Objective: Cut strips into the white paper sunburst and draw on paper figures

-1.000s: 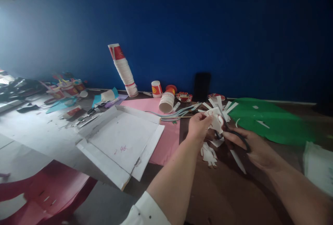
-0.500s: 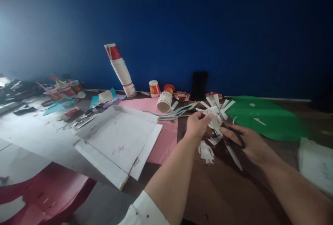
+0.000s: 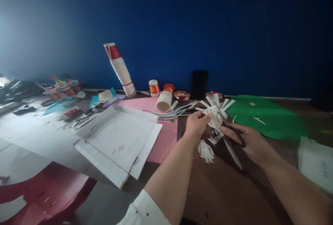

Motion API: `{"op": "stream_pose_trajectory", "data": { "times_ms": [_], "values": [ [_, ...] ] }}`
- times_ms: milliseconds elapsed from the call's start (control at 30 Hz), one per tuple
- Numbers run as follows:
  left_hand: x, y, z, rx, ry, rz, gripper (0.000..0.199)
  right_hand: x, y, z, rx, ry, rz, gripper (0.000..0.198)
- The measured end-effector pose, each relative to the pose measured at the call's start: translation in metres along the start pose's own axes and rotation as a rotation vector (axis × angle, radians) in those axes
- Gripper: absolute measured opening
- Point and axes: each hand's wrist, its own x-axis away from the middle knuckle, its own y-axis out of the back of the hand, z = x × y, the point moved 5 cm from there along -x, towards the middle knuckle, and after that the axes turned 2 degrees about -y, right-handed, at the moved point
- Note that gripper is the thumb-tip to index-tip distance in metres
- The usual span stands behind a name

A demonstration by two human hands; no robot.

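Between the thumb and fingers of my left hand (image 3: 197, 125) is a white paper piece (image 3: 215, 119) with brown outlines drawn on it. My right hand (image 3: 246, 141) is closed round the dark handles of a pair of scissors (image 3: 238, 134), whose blades meet the paper's right edge. On the dark table just below lies a white paper figure cutout (image 3: 206, 152). Behind the held paper, white strips (image 3: 229, 105) fan out. A knife-like pale blade (image 3: 232, 153) shows under my right hand; what it belongs to is unclear.
Left of my arm lies a white box lid (image 3: 117, 131) on pink paper (image 3: 163, 148). A tall leaning stack of paper cups (image 3: 122, 72) stands by the blue wall. Green paper (image 3: 270, 117) is at right, near a white bag or cloth (image 3: 316, 164). A red chair (image 3: 59, 190) is at lower left.
Both hands stay in nearly the same place. The held paper has turned slightly between my fingers and the scissors, and the view has shifted very little.
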Motion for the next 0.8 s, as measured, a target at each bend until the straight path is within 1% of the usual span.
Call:
{"op": "stream_pose_trajectory", "data": {
  "times_ms": [200, 333, 467, 567, 800],
  "values": [
    [0.0007, 0.0003, 0.0015, -0.006, 0.01, -0.002, 0.034, 0.0013, -0.0003, 0.0031, -0.028, 0.029, -0.011, 0.039],
    [0.0014, -0.0008, 0.0019, -0.04, -0.007, 0.017, 0.032, 0.0023, 0.0012, 0.0039, 0.0, 0.025, -0.026, 0.042],
    [0.0029, -0.0031, 0.0035, -0.041, 0.031, 0.042, 0.027, 0.0031, 0.0021, 0.0061, 0.028, 0.015, -0.011, 0.046],
    [0.0034, -0.0034, 0.0037, -0.022, 0.051, 0.04, 0.024, 0.0028, 0.0028, 0.0046, 0.028, -0.008, -0.009, 0.045],
    [0.0046, -0.004, 0.0027, 0.006, 0.053, 0.051, 0.022, 0.0016, 0.0014, 0.0007, 0.011, -0.005, -0.003, 0.042]
  ]
}}
